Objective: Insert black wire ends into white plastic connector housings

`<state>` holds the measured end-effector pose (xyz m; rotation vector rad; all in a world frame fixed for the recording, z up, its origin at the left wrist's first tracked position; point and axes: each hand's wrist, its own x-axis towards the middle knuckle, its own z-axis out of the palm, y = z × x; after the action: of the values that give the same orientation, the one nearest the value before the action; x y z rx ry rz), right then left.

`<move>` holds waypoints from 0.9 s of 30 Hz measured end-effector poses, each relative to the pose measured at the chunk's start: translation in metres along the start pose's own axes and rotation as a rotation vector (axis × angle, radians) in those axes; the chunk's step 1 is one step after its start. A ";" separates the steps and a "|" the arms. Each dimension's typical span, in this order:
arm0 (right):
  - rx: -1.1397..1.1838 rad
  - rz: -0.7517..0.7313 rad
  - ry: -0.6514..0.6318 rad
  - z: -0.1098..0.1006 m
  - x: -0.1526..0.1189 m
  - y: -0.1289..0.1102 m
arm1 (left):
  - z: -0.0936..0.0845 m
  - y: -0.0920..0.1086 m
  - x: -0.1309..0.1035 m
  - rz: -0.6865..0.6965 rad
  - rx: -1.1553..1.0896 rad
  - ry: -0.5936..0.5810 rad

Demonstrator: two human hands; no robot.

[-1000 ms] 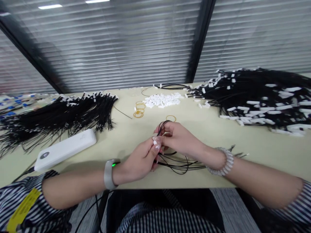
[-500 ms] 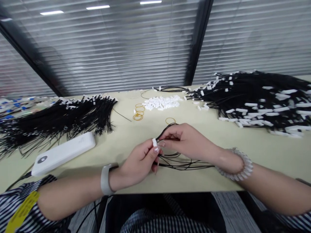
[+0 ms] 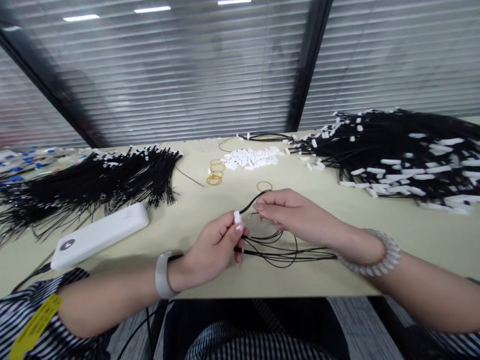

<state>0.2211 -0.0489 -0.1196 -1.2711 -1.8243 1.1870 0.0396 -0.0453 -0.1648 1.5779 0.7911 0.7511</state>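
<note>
A small white connector housing [image 3: 237,217] is pinched between the thumb and fingers of my left hand [image 3: 215,245]. Black wires [image 3: 252,201] run from it up toward my right hand [image 3: 283,207]. My right hand, just right of the housing and apart from it, pinches a thin black wire whose bare tip points left at the housing. Below both hands, loops of black wire [image 3: 288,257] lie on the table, and some pass through the lower fingers of my left hand.
Loose white housings [image 3: 251,158] are heaped behind my hands, beside yellow rubber bands [image 3: 215,179]. Black wires [image 3: 93,175] are piled at left, near a white power bank [image 3: 99,235]. Wires with white connectors [image 3: 405,150] are piled at right. Blinds [image 3: 180,75] hang behind the table [image 3: 326,280].
My right hand has drawn back to the right from the housing, and a wire tip now shows at its fingers. My left hand still holds the housing in nearly the same place.
</note>
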 end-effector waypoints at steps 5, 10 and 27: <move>-0.025 -0.036 0.015 0.001 -0.001 -0.001 | 0.000 -0.003 0.001 -0.007 -0.033 -0.007; 0.007 -0.102 0.023 0.004 -0.002 -0.002 | 0.000 -0.005 0.001 0.006 -0.044 -0.010; 0.158 -0.112 -0.061 0.006 -0.005 0.001 | 0.001 0.002 0.000 0.038 -0.017 -0.018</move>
<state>0.2182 -0.0554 -0.1228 -1.0416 -1.7808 1.2923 0.0410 -0.0458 -0.1632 1.5860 0.7412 0.7680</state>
